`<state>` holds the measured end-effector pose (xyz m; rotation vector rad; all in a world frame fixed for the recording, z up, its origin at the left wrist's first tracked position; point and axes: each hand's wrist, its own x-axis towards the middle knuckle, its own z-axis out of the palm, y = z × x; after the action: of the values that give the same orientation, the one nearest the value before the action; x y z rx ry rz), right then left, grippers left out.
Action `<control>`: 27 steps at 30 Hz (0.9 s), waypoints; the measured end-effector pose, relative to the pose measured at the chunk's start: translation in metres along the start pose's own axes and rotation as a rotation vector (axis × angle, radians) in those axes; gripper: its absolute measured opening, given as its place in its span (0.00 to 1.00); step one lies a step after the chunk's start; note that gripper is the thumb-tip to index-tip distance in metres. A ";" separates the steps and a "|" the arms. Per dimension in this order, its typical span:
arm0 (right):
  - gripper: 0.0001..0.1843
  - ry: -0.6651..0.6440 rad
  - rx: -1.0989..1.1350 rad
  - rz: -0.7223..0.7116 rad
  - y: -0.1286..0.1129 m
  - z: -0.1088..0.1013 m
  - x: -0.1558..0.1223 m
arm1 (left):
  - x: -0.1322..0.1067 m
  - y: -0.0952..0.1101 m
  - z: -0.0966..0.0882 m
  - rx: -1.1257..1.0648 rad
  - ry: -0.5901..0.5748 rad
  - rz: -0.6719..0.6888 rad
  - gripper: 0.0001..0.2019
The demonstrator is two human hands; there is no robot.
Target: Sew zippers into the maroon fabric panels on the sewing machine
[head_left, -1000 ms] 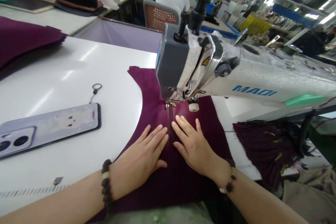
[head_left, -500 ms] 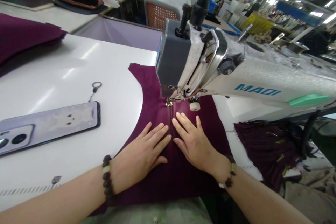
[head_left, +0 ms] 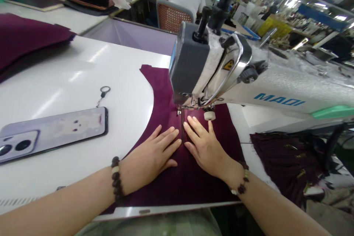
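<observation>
smooth matt cloth panel [head_left: 199, 186], glossy smooth tabletop [head_left: 124, 70], rough-textured metal-looking machine arm [head_left: 293, 81], glossy phone [head_left: 62, 129]

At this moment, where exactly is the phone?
In the head view, the phone lies at the left on the white table, to the left of the left hand and the maroon fabric, with a ring strap by its far corner.

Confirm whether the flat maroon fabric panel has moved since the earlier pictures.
Yes: slightly forward, away from the white tabletop's front edge. The maroon panel hid that edge before; now the edge shows.
</observation>
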<state>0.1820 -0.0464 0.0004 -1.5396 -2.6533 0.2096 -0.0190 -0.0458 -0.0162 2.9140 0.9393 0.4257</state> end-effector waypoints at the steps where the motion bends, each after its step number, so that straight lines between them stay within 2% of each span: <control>1: 0.26 0.002 -0.002 0.000 0.000 0.000 0.001 | 0.000 -0.001 0.000 0.004 -0.002 0.001 0.22; 13: 0.26 0.017 0.022 -0.023 0.012 -0.003 0.020 | 0.014 -0.024 0.000 -0.002 -0.008 0.045 0.21; 21: 0.26 0.018 0.045 -0.024 0.013 -0.003 0.021 | 0.008 -0.014 0.004 0.025 -0.013 -0.012 0.19; 27: 0.26 -0.002 0.072 -0.020 0.014 -0.006 0.024 | 0.008 -0.018 0.004 0.020 -0.022 0.003 0.18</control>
<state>0.1830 -0.0178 0.0037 -1.4913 -2.6310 0.3016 -0.0216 -0.0265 -0.0204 2.9317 0.9415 0.3854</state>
